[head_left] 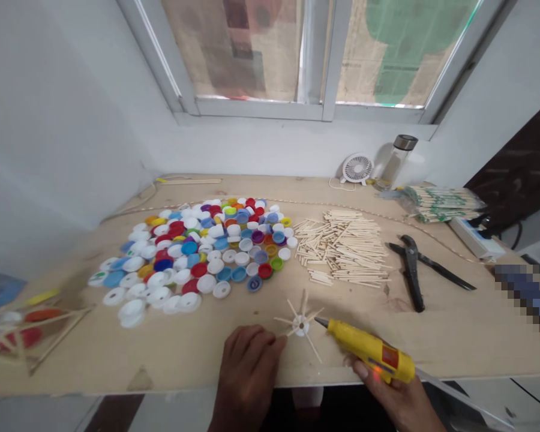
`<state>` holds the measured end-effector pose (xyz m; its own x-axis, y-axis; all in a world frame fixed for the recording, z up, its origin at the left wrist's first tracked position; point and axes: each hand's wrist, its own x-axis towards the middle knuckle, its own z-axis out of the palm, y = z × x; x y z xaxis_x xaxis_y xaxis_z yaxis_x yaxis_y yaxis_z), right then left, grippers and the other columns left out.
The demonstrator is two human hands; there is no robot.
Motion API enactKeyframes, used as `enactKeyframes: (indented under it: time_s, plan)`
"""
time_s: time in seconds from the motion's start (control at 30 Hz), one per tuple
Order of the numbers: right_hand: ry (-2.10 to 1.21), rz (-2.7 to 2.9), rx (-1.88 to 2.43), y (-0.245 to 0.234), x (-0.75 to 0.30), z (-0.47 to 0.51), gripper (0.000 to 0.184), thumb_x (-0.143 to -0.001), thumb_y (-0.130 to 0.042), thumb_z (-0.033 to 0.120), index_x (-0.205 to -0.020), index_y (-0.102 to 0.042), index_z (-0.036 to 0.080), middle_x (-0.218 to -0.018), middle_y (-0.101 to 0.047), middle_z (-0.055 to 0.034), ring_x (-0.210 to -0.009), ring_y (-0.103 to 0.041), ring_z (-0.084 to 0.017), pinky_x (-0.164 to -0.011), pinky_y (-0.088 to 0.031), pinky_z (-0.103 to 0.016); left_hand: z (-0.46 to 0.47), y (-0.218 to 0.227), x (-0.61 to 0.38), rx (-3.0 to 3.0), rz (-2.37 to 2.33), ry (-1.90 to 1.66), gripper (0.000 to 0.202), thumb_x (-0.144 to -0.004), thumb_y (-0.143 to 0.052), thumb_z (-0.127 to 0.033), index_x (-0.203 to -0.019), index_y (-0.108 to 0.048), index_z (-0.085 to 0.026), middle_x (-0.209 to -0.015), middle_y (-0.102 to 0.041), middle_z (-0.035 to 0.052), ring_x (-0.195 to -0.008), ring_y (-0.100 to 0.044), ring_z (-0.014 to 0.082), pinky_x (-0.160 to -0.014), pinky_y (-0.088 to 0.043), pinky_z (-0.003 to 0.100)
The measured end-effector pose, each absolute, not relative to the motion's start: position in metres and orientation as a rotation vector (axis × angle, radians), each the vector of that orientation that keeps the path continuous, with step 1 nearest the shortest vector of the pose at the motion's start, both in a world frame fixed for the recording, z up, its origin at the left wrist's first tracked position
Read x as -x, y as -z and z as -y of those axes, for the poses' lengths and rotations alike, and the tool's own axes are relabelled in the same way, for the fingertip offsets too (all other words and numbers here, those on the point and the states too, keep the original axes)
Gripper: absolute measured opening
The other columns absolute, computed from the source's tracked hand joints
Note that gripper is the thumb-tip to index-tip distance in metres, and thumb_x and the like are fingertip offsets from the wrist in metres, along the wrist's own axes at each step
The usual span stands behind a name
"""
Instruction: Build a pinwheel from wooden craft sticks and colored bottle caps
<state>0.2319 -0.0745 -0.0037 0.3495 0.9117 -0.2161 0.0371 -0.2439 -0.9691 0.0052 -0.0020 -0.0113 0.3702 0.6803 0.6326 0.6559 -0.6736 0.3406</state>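
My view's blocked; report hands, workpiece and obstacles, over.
Left hand close beside white cap, grip unclear. Right hand holding yellow glue gun, tip near cap. Wooden sticks radiating from cap. Pliers off right, outside gun-to-cap gap.

Bare L hand [251, 369] & bare R hand [400, 401], blk clothing [351, 409], prob. trousers, partly cut off.

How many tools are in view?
2: the yellow glue gun in the right hand, and the black pliers lying on the table, right of the pile of sticks. Others could be hidden.
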Motion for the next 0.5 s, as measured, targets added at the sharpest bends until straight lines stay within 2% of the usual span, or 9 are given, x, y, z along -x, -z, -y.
enactKeyframes:
  time_s: [0.33, 0.5]
  plan:
    - [-1.023, 0.94, 1.562, 0.01, -0.234, 0.075, 0.035, -0.073, -0.071, 0.047, -0.097, -0.07, 0.022, -0.093, -0.075, -0.0073, -0.087, -0.071, -0.026, -0.074, -0.058, -0.028, -0.026, 0.007, -0.008, -2.594, -1.294, -1.164, 0.024, -0.09, -0.047, -0.011, -0.088, -0.068, -0.021, -0.088, -0.071, 0.0057, -0.094, -0.06, 0.0225, -0.086, -0.043, 0.04]
    - [-0.974, 1.035, 1.583, 0.004, -0.235, 0.075, 0.032, -0.076, -0.07, 0.045, -0.096, -0.071, 0.02, -0.092, -0.075, -0.0079, -0.09, -0.07, -0.026, -0.078, -0.057, -0.029, -0.023, 0.003, -0.003, -2.603, -1.277, -1.184, 0.023, -0.086, -0.048, -0.006, -0.095, -0.065, -0.019, -0.093, -0.07, 0.0069, -0.096, -0.059, 0.0222, -0.086, -0.044, 0.039]
